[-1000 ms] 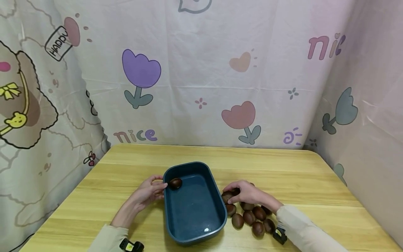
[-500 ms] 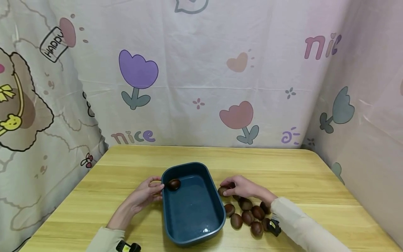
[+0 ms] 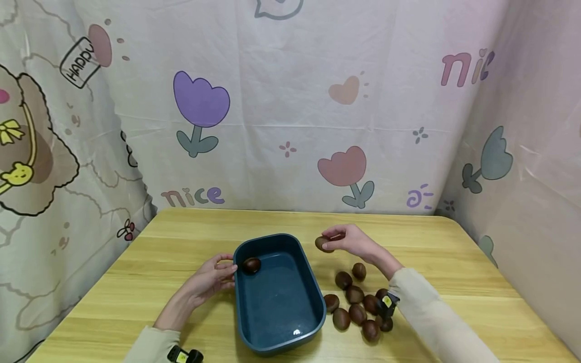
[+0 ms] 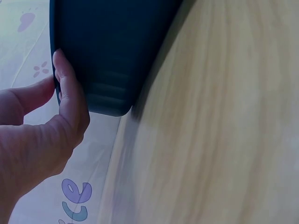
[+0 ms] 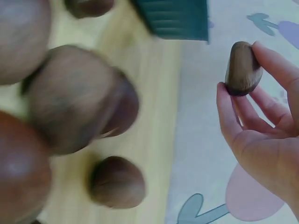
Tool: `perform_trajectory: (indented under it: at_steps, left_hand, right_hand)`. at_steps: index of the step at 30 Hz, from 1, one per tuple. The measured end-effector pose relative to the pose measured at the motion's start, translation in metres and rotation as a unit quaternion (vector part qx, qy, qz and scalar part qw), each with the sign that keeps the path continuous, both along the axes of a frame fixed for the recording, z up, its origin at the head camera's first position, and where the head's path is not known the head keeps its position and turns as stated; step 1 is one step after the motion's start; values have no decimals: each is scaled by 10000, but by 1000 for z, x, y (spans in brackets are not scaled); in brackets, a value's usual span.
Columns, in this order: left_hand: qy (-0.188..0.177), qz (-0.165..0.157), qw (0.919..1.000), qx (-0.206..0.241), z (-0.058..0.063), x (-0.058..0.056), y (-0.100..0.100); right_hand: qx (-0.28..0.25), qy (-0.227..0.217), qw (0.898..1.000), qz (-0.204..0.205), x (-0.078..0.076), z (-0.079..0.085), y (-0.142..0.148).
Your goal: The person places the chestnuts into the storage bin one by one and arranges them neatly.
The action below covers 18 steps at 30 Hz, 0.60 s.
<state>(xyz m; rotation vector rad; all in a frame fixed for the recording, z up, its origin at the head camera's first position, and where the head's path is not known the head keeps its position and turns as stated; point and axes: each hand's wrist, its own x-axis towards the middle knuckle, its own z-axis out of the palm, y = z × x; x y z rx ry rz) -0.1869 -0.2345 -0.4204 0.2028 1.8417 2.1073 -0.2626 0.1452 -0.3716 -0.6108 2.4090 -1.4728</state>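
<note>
Brown chestnut (image 3: 323,244) is pinched by the right hand (image 3: 351,242), just below right of the frame's centre; the left hand (image 3: 210,278) grips a blue bin (image 3: 279,297), lower centre, beside loose chestnuts (image 3: 354,295), lower right.

Pale printed cloth (image 3: 295,60) is hanging behind the desk (image 3: 195,227) and along both sides; a purple tulip (image 3: 201,103) is standing on the back panel (image 3: 272,101), a red tulip (image 3: 342,166) is leaning lower to its right, and the word "nice" (image 3: 192,196) is sitting near the desk's far edge; a grey-blue tulip (image 3: 496,155) is decorating the right panel (image 3: 544,212) — a cartoon figure (image 3: 42,156) with a yellow bow (image 3: 11,132) is spreading over the left panel (image 3: 104,189); wood grain (image 3: 408,237) is running across the desk — a pinkish tint is colouring the cloth at upper right.
</note>
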Motion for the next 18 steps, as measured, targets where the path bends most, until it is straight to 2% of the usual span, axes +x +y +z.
perform_trajectory:
  at_steps: [5,10,18]
  left_hand:
    - [21,-28,10000,29,0,1,-1]
    - [39,-26,10000,52,-1,1,-1]
    - [-12,36,10000,10,-3,-1,0]
  right_hand:
    - [-212,-176,9990,-343,-4,10,-7]
    - [-525,-124,9968,-598,-5,16,-19]
    - [-1411,-73,9877,-677,-10,37,-44]
